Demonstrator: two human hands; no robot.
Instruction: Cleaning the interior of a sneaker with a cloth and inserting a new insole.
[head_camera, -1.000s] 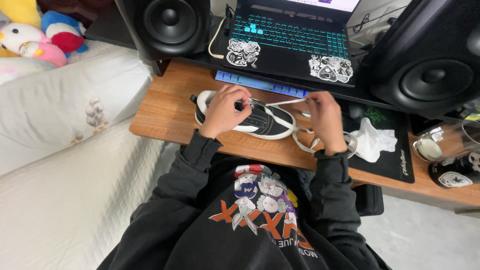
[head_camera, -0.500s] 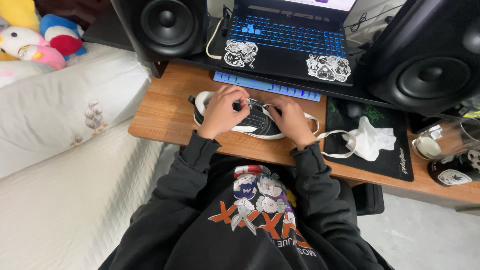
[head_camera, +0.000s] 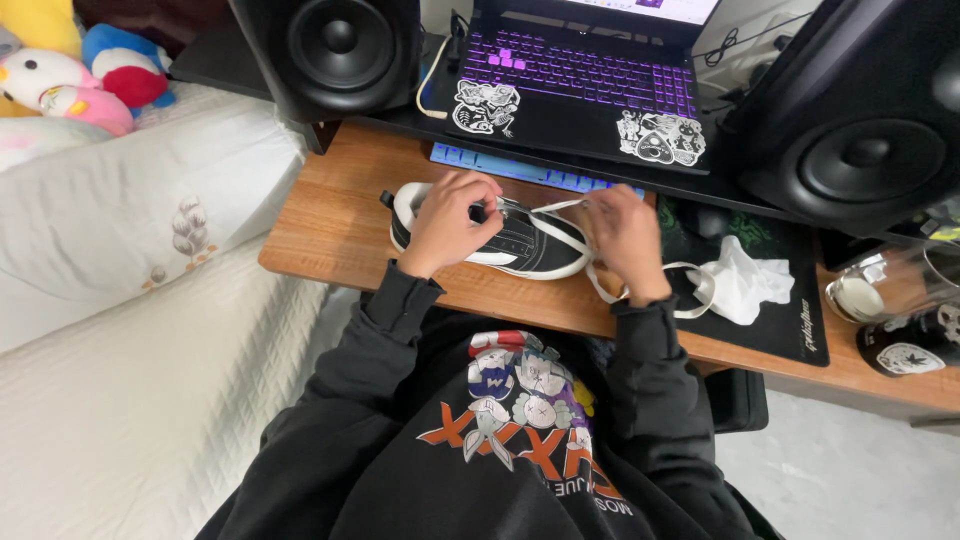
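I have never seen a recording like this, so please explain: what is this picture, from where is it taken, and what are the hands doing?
There is no machine here. A camera worn on a person's head looks down at their own two bare hands. On the wooden desk lies a black shoe with a white sole. The left hand rests on the shoe. The right hand has a white lace in its grip, pulled across the shoe. Behind are a laptop, two black speakers and, to the right, a crumpled white tissue.
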